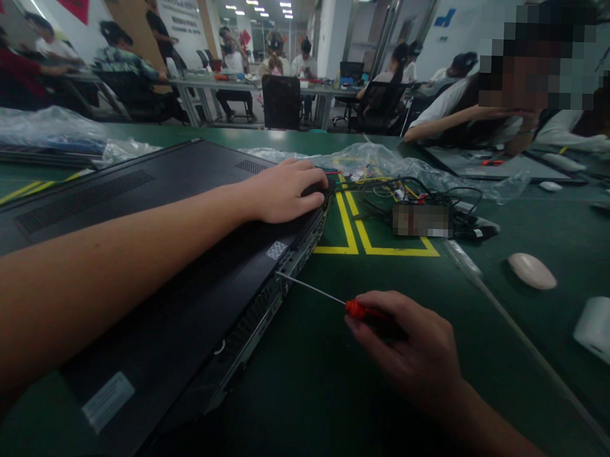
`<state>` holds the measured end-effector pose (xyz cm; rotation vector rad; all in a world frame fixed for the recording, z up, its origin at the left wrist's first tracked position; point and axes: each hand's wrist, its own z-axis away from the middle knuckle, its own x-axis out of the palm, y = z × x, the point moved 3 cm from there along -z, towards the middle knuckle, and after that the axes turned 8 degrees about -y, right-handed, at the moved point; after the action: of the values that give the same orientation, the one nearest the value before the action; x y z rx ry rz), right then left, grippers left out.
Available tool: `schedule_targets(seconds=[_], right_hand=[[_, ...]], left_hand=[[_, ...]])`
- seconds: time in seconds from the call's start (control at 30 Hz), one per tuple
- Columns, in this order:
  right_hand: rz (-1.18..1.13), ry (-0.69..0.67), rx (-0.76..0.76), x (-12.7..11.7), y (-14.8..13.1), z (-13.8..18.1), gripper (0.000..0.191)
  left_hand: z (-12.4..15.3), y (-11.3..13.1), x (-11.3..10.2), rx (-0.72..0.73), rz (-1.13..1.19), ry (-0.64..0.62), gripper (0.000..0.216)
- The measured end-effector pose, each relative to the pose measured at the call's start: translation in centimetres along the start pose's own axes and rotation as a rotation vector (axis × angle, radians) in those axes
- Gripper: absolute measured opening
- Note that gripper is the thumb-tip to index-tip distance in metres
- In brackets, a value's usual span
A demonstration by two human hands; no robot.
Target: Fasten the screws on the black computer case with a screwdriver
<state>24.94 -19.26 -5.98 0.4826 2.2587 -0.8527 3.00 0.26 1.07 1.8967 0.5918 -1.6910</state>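
A black laptop (149, 250) lies upside down on the green mat, its vents and labels facing up. My left hand (286, 191) rests on its far right corner, fingers curled over the edge. My right hand (405, 345) is closed around a small screwdriver (332, 299) with a red and black handle. The thin metal shaft points left, and its tip touches the laptop's right side edge near a small patterned sticker (277, 249).
Tangled cables and a black adapter (425, 213) lie on yellow floor-style markings (355, 237), with clear plastic bags (377, 158) behind. A white mouse (532, 270) and a white box (601, 329) sit at right. A person leans on the table at far right; others sit at distant desks.
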Motion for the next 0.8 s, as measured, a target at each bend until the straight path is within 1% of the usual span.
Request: schedule_targets(seconds=[0.8], right_hand=[[-0.020, 0.015, 0.015, -0.05, -0.08, -0.04, 0.017]], left_hand=[[0.09, 0.02, -0.03, 0.007, -0.002, 0.006, 0.049]])
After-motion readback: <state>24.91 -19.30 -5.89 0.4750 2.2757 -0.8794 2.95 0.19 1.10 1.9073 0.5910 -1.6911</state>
